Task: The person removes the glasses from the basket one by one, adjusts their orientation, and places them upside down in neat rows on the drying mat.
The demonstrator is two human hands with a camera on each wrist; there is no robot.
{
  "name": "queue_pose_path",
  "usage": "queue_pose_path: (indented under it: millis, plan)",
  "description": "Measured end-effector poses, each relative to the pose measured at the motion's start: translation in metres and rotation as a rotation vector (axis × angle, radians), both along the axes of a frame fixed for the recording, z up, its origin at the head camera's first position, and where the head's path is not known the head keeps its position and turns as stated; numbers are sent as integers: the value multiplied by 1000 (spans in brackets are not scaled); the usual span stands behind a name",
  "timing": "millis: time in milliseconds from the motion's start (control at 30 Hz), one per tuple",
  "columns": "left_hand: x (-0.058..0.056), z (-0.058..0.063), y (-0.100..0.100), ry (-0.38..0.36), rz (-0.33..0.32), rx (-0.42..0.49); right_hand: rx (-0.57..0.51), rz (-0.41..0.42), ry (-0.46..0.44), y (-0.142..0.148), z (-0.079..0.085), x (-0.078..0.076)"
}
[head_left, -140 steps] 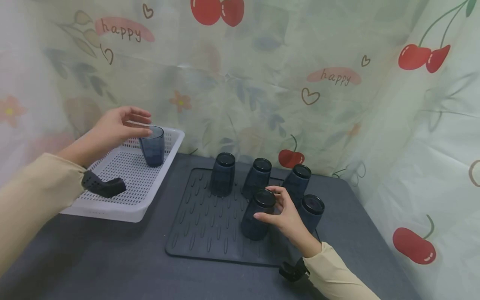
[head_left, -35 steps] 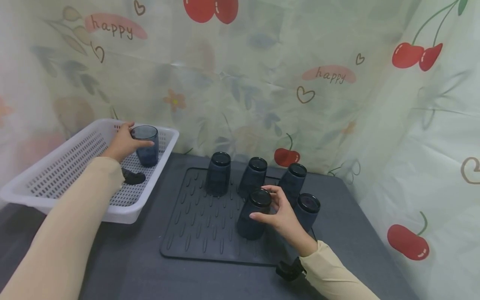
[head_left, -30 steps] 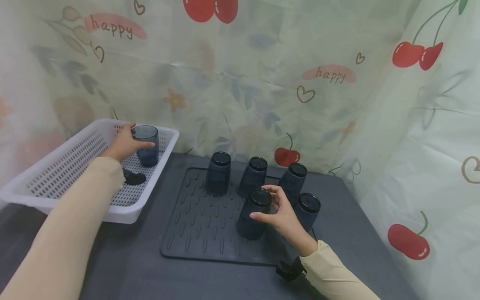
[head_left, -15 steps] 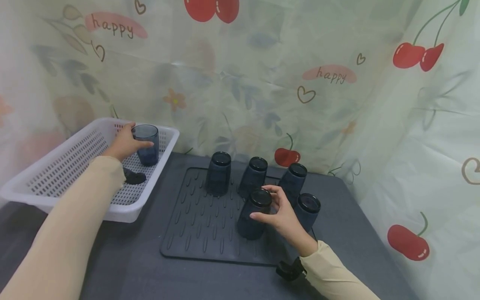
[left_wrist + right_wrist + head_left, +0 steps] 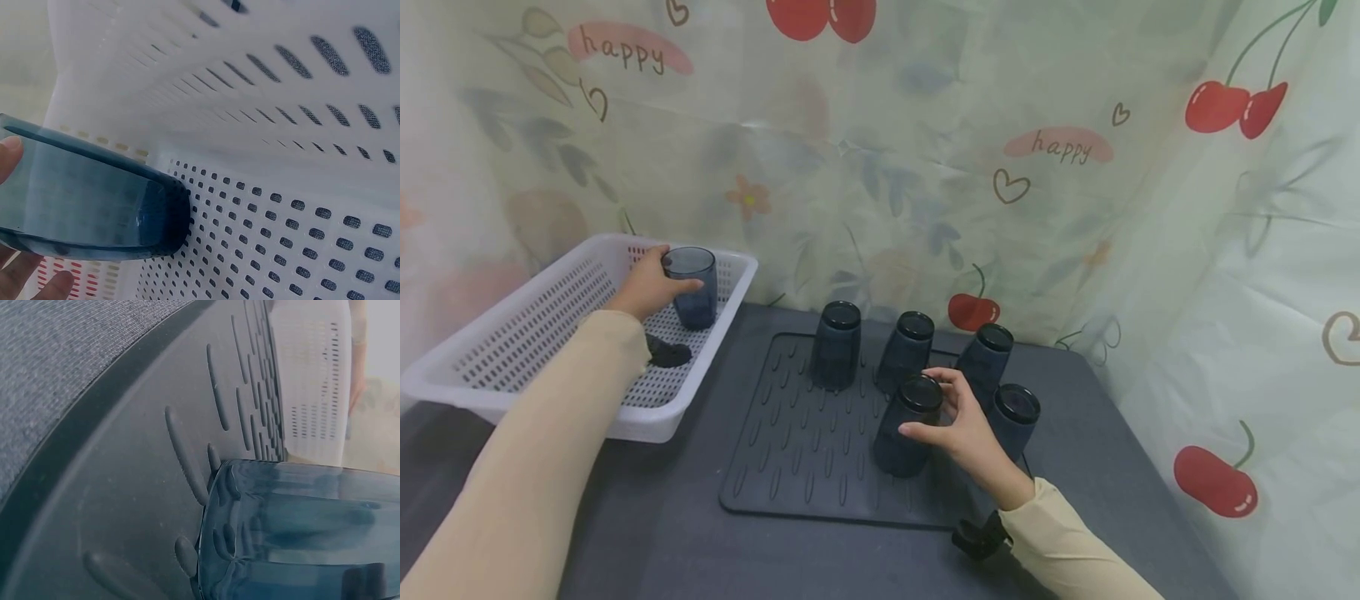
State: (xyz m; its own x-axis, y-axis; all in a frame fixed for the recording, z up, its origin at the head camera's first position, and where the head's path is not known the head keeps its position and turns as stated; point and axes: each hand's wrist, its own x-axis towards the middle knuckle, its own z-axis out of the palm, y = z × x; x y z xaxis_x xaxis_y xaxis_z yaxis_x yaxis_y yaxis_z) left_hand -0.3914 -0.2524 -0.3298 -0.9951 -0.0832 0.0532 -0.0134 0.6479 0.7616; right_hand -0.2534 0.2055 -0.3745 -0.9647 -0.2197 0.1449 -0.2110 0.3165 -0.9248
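Note:
In the head view my left hand (image 5: 649,283) holds an upright blue-tinted drinking glass (image 5: 694,296) at the far right corner of the white basket (image 5: 715,354). In the left wrist view, fingertips (image 5: 9,155) lie against both sides of that glass (image 5: 87,194), and its base is down at the perforated basket floor. On the dark drying mat (image 5: 790,458), my right hand (image 5: 966,433) grips an upside-down glass (image 5: 901,442) between thumb and fingers. The right wrist view shows this glass (image 5: 300,525) with its rim down at the ridged mat.
Several other upside-down glasses stand on the mat: a far-left one (image 5: 837,350), two toward the back (image 5: 906,354), and one (image 5: 1013,425) right beside my right hand. A patterned curtain (image 5: 880,167) hangs behind the dark table (image 5: 647,517).
Since the oldest frame, my left hand has come down from above the basket glass to hold it, forearm now over the basket. The right hand has kept its grip. The last second shows hardly any movement.

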Motion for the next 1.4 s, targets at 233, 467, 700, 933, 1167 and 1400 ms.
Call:
queue_pose_path:
  millis: [233, 467, 700, 933, 1167, 1400]
  plan:
    - [-1, -2, 0, 27, 9, 21, -3, 2, 1, 0, 1, 1]
    - [-2, -4, -3, 64, 17, 91, -4, 2, -1, -1, 3, 2]
    - [0, -4, -4, 108, 17, 60, -2, 0, -6, -2, 4, 3]
    - [0, -3, -7, 62, 25, 64, -1, -3, -4, -1, 3, 3]
    - [6, 5, -7, 0, 20, 92, 14, -4, -5, -2, 3, 2]
    - [12, 12, -6, 5, 21, 55, 41, -22, -13, -3, 6, 4]
